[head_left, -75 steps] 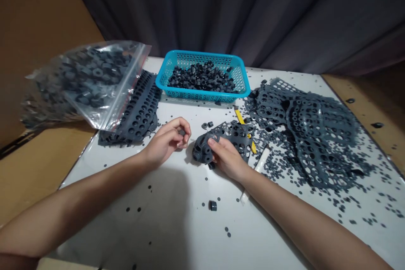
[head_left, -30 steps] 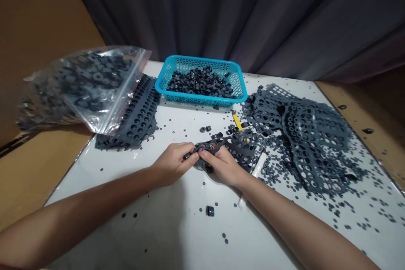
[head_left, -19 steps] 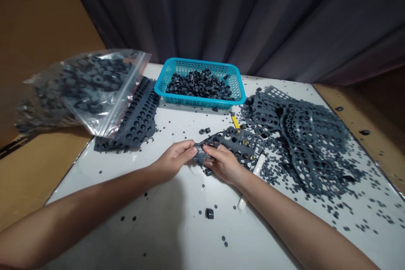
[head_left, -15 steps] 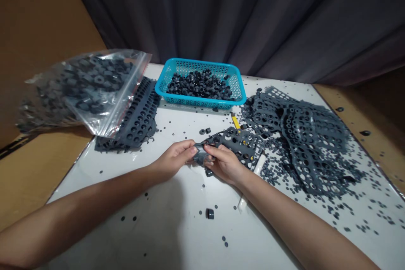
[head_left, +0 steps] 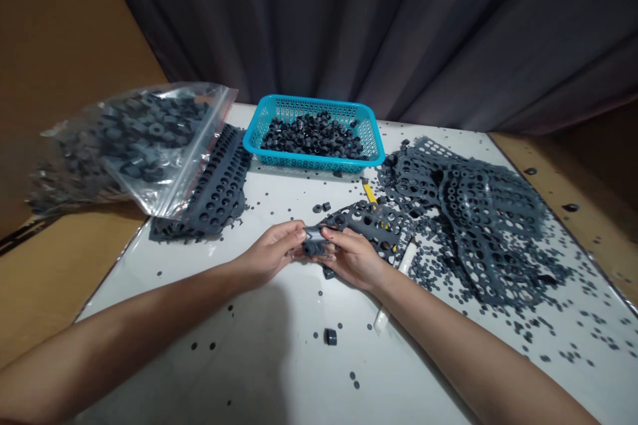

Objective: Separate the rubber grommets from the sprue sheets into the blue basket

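— What has just been changed?
— The left hand [head_left: 272, 249] has been brought over to the right hand [head_left: 356, 259]. A couple of seconds ago it was held apart, with the fingers curled; now the near end of the dark perforated sheet [head_left: 363, 222] is gripped by both.

— How are the hands set?
— The sheet's end is pinched between thumb and fingers on each side. The thumbs are pointed toward each other, and a bent, shiny stretch is left showing between them. Compared with half a second ago, a round, ring-like shape is more plainly shown just under the thumbs. The rest of the sheet is spread past the right hand, partly over a yellow tool [head_left: 369, 192].

— What is meant by that for the work?
— It may be judged that one small spot is being worked by both hands together, with the sheet steadied from two sides. Whether a piece has been freed there cannot be told.

— And around the hands?
— The blue basket [head_left: 314, 163], with small dark pieces in it, is found beyond both hands and has been left untouched. A loose dark cylinder [head_left: 331, 337] is seen nearer the body, below the hands. A white stick-like tool [head_left: 409, 255] is partly hidden by the right wrist.
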### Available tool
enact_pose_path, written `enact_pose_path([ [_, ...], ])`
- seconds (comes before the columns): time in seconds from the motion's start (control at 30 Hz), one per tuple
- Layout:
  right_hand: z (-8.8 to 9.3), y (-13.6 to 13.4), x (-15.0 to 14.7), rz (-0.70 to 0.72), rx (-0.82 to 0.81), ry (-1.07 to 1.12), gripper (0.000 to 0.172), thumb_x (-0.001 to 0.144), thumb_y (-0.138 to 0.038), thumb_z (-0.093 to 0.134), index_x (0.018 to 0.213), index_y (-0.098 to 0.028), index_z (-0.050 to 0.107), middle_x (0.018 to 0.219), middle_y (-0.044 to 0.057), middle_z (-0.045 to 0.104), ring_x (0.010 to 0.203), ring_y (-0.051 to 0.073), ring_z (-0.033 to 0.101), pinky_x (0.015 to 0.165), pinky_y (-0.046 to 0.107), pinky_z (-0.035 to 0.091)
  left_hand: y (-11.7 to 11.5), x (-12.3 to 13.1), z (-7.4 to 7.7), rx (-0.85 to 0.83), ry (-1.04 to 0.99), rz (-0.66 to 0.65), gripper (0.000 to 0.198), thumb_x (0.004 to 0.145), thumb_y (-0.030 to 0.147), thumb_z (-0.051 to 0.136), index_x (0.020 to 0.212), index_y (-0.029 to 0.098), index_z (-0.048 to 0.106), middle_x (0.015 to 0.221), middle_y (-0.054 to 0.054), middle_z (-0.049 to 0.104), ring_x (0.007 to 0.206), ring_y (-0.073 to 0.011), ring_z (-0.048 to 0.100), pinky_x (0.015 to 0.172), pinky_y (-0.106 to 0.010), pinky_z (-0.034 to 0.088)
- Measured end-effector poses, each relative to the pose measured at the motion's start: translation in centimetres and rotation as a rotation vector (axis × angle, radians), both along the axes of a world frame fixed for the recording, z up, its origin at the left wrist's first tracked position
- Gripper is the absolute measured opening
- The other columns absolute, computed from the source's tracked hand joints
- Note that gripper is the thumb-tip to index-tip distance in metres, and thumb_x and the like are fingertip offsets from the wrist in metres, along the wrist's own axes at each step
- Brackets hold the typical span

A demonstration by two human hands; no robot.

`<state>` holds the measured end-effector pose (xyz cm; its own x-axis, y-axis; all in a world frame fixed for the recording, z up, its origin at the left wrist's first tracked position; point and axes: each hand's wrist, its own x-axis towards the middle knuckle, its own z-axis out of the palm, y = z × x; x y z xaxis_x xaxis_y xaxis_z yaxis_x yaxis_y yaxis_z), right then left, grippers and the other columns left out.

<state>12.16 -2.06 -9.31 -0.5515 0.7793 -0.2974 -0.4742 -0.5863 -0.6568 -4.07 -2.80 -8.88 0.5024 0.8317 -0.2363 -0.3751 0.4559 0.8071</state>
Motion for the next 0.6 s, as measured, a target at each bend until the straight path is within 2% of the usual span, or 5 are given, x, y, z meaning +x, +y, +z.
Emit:
enact_pose_path([
  [0.1, 0.36, 0.31, 0.25, -0.029, -0.057, 0.027, 0.028, 0.07, -0.037, 0.067, 0.058, -0.016, 0.054, 0.059, 0.0, 0.054, 0.06, 0.013, 0.053, 0.066, 0.03, 0.045, 0.08, 0.19, 0.35, 0.01, -0.048, 0.055, 0.031, 0.079, 0.033, 0.057, 0.059, 0.017, 0.04, 0.054, 0.005, 0.034, 0.051, -0.0082, 0.033, 0.056, -0.024, 0.03],
  [0.2, 0.53, 0.4, 0.18, -0.064, -0.04, 0.019, 0.024, 0.072, -0.037, 0.066, 0.063, -0.015, 0.058, 0.064, 0.003, 0.06, 0.063, 0.014, 0.054, 0.065, 0.031, 0.045, 0.27, 0.15, 0.44, -0.022, -0.043, 0.049, 0.029, 0.078, 0.03, 0.055, 0.058, 0.017, 0.039, 0.052, 0.005, 0.029, 0.049, -0.0084, 0.027, 0.053, -0.024, 0.027],
  [0.43, 0.16, 0.0, -0.27, -0.113, 0.077, -0.042, 0.026, 0.069, -0.04, 0.068, 0.064, -0.015, 0.063, 0.065, 0.003, 0.063, 0.059, 0.013, 0.054, 0.058, 0.027, 0.041, 0.72, -0.46, 0.57, -0.035, -0.091, 0.038, 0.023, 0.08, 0.028, 0.041, 0.061, 0.017, 0.046, 0.054, 0.001, 0.039, 0.05, -0.0102, 0.029, 0.053, -0.024, 0.027],
  [0.6, -0.2, 0.11, -0.18, -0.149, 0.053, -0.064, 0.027, 0.067, -0.04, 0.07, 0.062, -0.014, 0.064, 0.063, 0.003, 0.064, 0.06, 0.014, 0.056, 0.062, 0.027, 0.042, 0.6, -0.55, 0.44, -0.061, -0.107, 0.02, 0.026, 0.082, 0.032, 0.039, 0.065, 0.016, 0.049, 0.054, 0.001, 0.042, 0.049, -0.0099, 0.032, 0.053, -0.025, 0.026],
])
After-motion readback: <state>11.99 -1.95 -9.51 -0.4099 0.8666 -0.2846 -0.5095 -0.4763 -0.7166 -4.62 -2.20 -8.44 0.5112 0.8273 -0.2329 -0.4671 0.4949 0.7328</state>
